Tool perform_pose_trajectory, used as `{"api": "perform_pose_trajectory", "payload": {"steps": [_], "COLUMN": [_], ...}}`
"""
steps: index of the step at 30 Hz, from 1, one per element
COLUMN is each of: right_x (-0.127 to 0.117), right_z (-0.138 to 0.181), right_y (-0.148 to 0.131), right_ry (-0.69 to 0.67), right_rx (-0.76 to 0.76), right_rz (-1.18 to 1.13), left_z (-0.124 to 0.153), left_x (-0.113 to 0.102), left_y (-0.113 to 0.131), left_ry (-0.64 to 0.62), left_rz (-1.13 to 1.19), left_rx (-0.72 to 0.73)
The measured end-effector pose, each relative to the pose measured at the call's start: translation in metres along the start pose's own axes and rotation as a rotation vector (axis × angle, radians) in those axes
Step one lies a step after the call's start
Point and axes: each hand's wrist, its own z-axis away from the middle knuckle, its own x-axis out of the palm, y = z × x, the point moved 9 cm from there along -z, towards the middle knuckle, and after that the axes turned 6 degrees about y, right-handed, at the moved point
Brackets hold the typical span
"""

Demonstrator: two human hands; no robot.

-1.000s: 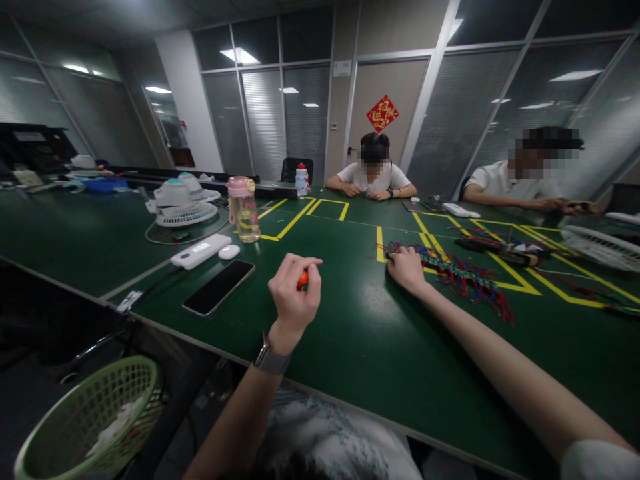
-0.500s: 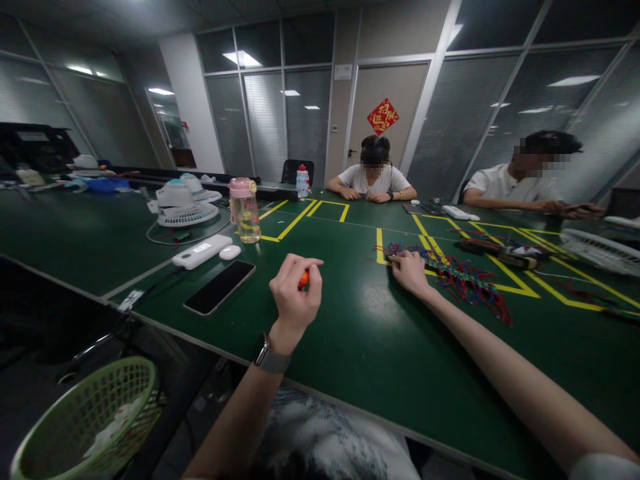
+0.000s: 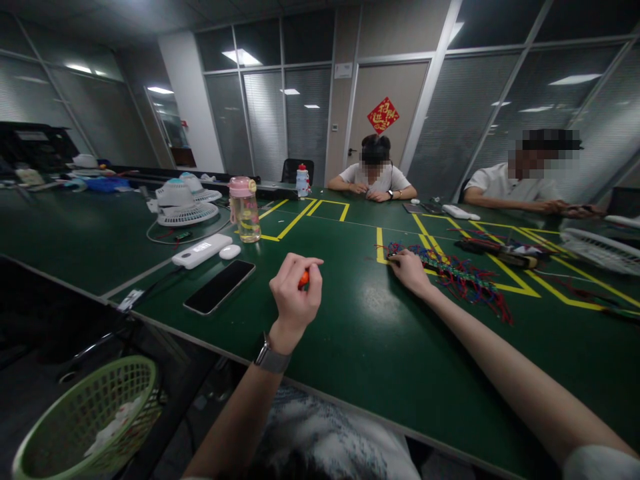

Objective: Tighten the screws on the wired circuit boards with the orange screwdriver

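Observation:
My left hand (image 3: 295, 293) is closed above the table, fingers curled round a small orange-red thing (image 3: 303, 279); most of it is hidden, so its kind does not show. Farther right, my right hand (image 3: 411, 272) reaches out, palm down. Its thumb and fingers are pinched on the dark left end of a strip of wired circuit boards (image 3: 463, 275). Small green boards with many red and blue wires run along this strip, away to the right of the hand. The hand covers part of its left end.
On the green table (image 3: 345, 373) lie a phone (image 3: 220, 287), a white case (image 3: 230, 252) and a power strip (image 3: 203, 251). A pink-lidded bottle (image 3: 245, 210) and fans (image 3: 185, 200) stand behind. A green basket (image 3: 90, 407) is below left. Two people sit across, beyond yellow tape outlines.
My right hand has shifted very slightly at the left end of the strip. My left hand keeps its place and its hold on the orange-red thing.

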Motion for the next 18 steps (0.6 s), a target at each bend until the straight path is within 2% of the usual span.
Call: {"api": "perform_pose_trajectory", "payload": {"steps": [8,18], "right_x": [-0.0020,-0.0077], "right_z": [-0.0018,0.0046], "right_y": [-0.0008,-0.0047], "right_ry": [-0.018,0.033], "right_rx": [-0.014,0.014], "right_rz": [0.034,0.117], "left_z": [-0.0006,-0.0006], "left_x": [0.0007,-0.0003], "left_y": [0.0010,0.0008], "left_ry": [0.002,0.008], "left_rz": [0.001,0.019], "left_rx": [0.008,0.010]}}
